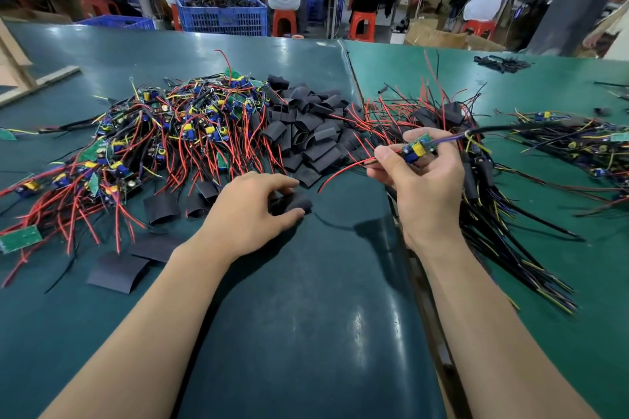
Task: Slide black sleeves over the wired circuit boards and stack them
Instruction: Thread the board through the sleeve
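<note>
My right hand [420, 177] pinches a small wired circuit board [418, 147], green with blue and yellow parts; its red wires trail left and dark wires run right. My left hand [253, 213] lies on the table with thumb and fingers curled round a black sleeve [295, 202]. A heap of black sleeves [306, 127] sits behind the hands at the centre. A big tangle of bare wired boards [153, 136] lies to the left. Sleeved boards with long black wires [493, 201] are piled right of my right hand.
Flat loose sleeves [117, 271] lie near my left forearm. A seam [354, 78] splits the dark green mat from a brighter one. More boards [585, 143] lie far right. Blue crates [221, 17] and seated people on red stools are beyond the table.
</note>
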